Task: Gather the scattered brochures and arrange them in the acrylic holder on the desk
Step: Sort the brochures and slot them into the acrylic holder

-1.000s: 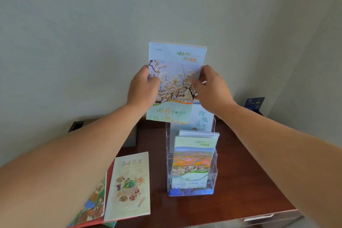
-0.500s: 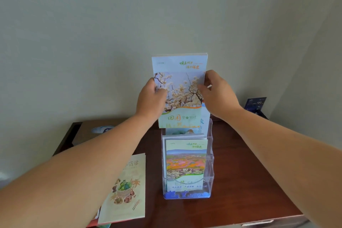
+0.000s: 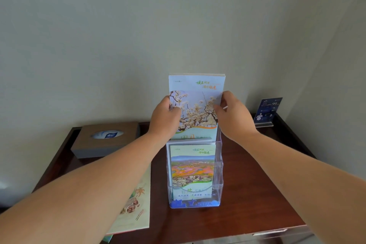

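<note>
A loose brochure (image 3: pixel 136 210) lay flat on the table (image 3: pixel 247 184) at the near left, partly under the left forearm. Beside it stood the holder (image 3: pixel 219 174), a landscape brochure (image 3: pixel 192 170) upright in its front pocket. Behind that, the left hand (image 3: pixel 164 121) and right hand (image 3: pixel 233 117) each pinched a side edge of the blossom brochure (image 3: pixel 196 103), whose bottom sat in the rear pocket. Farther back were a tissue box (image 3: pixel 105 138) on the left and a card (image 3: pixel 267 111) on the right.
</note>
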Tool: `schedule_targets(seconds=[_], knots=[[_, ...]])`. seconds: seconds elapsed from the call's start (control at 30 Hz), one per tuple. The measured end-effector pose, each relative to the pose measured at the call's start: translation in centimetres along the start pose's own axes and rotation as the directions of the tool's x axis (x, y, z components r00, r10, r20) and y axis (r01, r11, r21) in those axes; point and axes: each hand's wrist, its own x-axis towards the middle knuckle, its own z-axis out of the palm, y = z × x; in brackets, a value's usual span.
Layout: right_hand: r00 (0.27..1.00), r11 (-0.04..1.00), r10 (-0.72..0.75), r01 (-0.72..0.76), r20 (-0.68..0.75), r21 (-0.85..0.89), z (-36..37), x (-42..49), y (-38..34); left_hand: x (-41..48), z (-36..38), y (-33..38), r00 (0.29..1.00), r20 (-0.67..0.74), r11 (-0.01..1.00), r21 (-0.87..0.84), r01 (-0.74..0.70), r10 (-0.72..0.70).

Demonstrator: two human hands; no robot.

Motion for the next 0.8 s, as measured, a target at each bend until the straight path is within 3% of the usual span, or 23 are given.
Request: schedule_targets(seconds=[0.3,0.8], knots=[[0.997,0.998,0.04,-0.037,0.063,-0.044,0.5,-1.0,1.2,-1.0,0.8,-1.5,0.995,0.05,0.995,0.057,0.087,-0.09],[0.947,0.963,0.27,-0.262,0.172,-0.07,3.4,-3.3,4.3,-1.8,0.9,-4.6,0.975,0.12,0.861,0.497,0.106,-0.19]])
